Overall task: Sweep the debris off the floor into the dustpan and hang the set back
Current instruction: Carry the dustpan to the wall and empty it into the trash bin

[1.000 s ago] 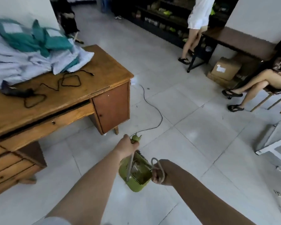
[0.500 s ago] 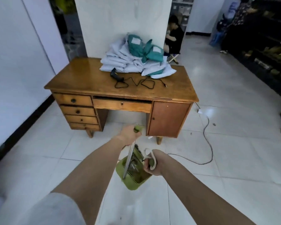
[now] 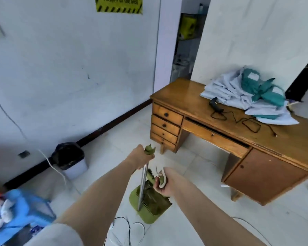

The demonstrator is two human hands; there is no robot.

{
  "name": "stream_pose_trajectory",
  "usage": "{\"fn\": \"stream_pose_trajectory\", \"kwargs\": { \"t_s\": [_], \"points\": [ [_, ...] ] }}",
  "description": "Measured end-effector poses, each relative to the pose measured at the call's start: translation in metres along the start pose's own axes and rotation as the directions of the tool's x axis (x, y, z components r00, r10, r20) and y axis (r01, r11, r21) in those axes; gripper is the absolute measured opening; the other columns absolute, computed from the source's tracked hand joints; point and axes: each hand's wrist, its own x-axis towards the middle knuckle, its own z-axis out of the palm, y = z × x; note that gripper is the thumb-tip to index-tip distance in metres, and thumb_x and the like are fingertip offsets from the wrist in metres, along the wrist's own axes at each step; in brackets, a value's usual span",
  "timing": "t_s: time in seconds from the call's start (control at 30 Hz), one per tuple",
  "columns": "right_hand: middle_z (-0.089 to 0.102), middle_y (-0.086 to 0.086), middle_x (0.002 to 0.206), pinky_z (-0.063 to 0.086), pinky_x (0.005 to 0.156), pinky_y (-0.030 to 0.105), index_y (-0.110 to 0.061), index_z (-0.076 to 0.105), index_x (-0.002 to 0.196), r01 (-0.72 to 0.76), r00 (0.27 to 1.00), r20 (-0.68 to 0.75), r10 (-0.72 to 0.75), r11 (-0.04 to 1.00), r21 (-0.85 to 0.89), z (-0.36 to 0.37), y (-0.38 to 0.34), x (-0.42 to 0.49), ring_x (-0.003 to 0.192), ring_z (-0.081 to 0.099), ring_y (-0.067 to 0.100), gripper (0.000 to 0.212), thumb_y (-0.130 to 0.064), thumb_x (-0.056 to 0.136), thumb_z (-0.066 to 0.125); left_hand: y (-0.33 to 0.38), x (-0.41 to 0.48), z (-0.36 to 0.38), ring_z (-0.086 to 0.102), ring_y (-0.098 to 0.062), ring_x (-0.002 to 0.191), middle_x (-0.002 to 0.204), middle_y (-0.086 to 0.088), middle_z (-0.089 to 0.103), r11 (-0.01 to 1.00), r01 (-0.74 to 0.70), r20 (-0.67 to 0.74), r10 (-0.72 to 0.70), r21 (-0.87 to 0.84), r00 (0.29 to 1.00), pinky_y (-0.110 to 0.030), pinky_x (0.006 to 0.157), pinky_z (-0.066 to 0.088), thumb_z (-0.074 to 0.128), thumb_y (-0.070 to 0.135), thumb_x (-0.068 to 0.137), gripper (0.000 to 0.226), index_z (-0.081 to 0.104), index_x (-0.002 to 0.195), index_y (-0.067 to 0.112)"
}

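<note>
My left hand (image 3: 140, 159) grips the green top of a metal pole (image 3: 143, 185) that runs down into the green dustpan (image 3: 149, 208). My right hand (image 3: 164, 184) is closed on a green handle with a white hanging loop (image 3: 161, 176) just above the pan. The broom head with dark bristles sits inside the pan, which I hold above the tiled floor. Dark debris shows in the pan behind its comb teeth.
A wooden desk (image 3: 194, 103) with drawers stands to the right, with folded clothes (image 3: 247, 96) and a black cable on it. A bin with a black liner (image 3: 69, 159) stands by the left wall. Blue items (image 3: 20, 212) lie at bottom left. Cables (image 3: 126, 228) cross the floor below.
My view has swung left: the desk has shifted to the right and the left wall, bin and blue items have come into view. Both hands keep the same hold on the set.
</note>
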Motion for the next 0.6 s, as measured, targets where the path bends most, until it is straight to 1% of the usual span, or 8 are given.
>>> {"fn": "stream_pose_trajectory", "kwargs": {
  "t_s": [0.1, 0.27, 0.33, 0.4, 0.47, 0.5, 0.57, 0.6],
  "points": [
    [0.045, 0.01, 0.044, 0.041, 0.031, 0.017, -0.003, 0.049, 0.066, -0.013, 0.999, 0.034, 0.018, 0.991, -0.131, 0.057, 0.008, 0.016, 0.023, 0.042, 0.017, 0.031, -0.015, 0.093, 0.04, -0.048, 0.0, -0.043, 0.054, -0.02, 0.053, 0.074, -0.007, 0.056, 0.998, 0.061, -0.103, -0.061, 0.001, 0.993, -0.026, 0.048, 0.042, 0.062, 0.052, 0.085, 0.047, 0.042, 0.096, 0.01],
    [0.045, 0.008, 0.05, 0.041, 0.031, 0.017, -0.003, 0.052, 0.068, -0.001, 0.995, 0.098, 0.032, 0.953, -0.304, 0.145, 0.017, 0.037, 0.025, 0.042, 0.013, 0.03, -0.015, 0.094, 0.042, -0.112, 0.001, -0.11, 0.049, -0.017, 0.053, 0.071, -0.005, 0.054, 0.985, 0.138, -0.254, -0.161, -0.106, 0.954, -0.028, 0.053, 0.044, 0.059, 0.044, 0.089, 0.042, 0.048, 0.099, 0.005],
    [0.045, 0.008, 0.048, 0.041, 0.031, 0.017, -0.004, 0.051, 0.067, 0.019, 0.992, 0.121, 0.026, 0.935, -0.355, 0.17, 0.016, 0.043, 0.024, 0.04, 0.013, 0.028, -0.012, 0.092, 0.044, -0.129, -0.001, -0.13, 0.046, -0.01, 0.057, 0.074, 0.0, 0.052, 0.965, 0.142, -0.335, -0.211, -0.219, 0.918, -0.027, 0.058, 0.045, 0.058, 0.04, 0.091, 0.041, 0.052, 0.11, 0.004],
    [0.044, 0.008, 0.038, 0.042, 0.032, 0.016, -0.003, 0.048, 0.065, 0.021, 0.987, 0.152, 0.049, 0.905, -0.425, 0.198, 0.014, 0.046, 0.022, 0.04, 0.014, 0.026, -0.009, 0.09, 0.048, -0.147, -0.003, -0.152, 0.051, -0.01, 0.071, 0.085, 0.002, 0.054, 0.901, 0.136, -0.358, -0.297, -0.412, 0.885, -0.022, 0.059, 0.039, 0.053, 0.028, 0.096, 0.039, 0.048, 0.126, 0.004],
    [0.043, 0.007, 0.032, 0.043, 0.033, 0.016, -0.003, 0.047, 0.066, 0.05, 0.982, 0.182, 0.042, 0.882, -0.469, 0.225, 0.009, 0.052, 0.02, 0.04, 0.013, 0.025, -0.007, 0.091, 0.042, -0.169, 0.005, -0.168, 0.06, -0.025, 0.092, 0.099, -0.006, 0.058, 0.946, 0.124, -0.423, -0.249, -0.301, 0.872, -0.027, 0.059, 0.038, 0.049, 0.021, 0.098, 0.037, 0.045, 0.13, 0.005],
    [0.042, 0.007, 0.031, 0.043, 0.033, 0.015, -0.003, 0.047, 0.067, 0.064, 0.98, 0.195, 0.038, 0.871, -0.488, 0.24, 0.004, 0.054, 0.019, 0.04, 0.013, 0.027, -0.008, 0.092, 0.039, -0.177, 0.008, -0.178, 0.063, -0.031, 0.097, 0.101, -0.01, 0.06, 0.927, 0.125, -0.449, -0.285, -0.353, 0.846, -0.03, 0.062, 0.04, 0.052, 0.027, 0.097, 0.038, 0.048, 0.126, 0.003],
    [0.041, 0.006, 0.03, 0.042, 0.033, 0.015, -0.004, 0.046, 0.066, 0.088, 0.976, 0.217, 0.033, 0.846, -0.526, 0.267, -0.006, 0.062, 0.018, 0.038, 0.012, 0.03, -0.009, 0.093, 0.037, -0.191, 0.013, -0.197, 0.064, -0.033, 0.098, 0.103, -0.015, 0.065, 0.949, 0.174, -0.515, -0.291, -0.264, 0.807, -0.032, 0.071, 0.047, 0.058, 0.038, 0.092, 0.045, 0.054, 0.116, 0.0],
    [0.04, 0.006, 0.03, 0.042, 0.033, 0.014, -0.003, 0.046, 0.065, 0.098, 0.972, 0.232, 0.037, 0.833, -0.544, 0.279, -0.013, 0.067, 0.017, 0.037, 0.012, 0.031, -0.009, 0.094, 0.037, -0.198, 0.016, -0.206, 0.064, -0.033, 0.095, 0.103, -0.016, 0.065, 0.938, 0.182, -0.53, -0.319, -0.295, 0.786, -0.032, 0.071, 0.047, 0.059, 0.04, 0.091, 0.047, 0.054, 0.114, 0.0]
  ]
}}
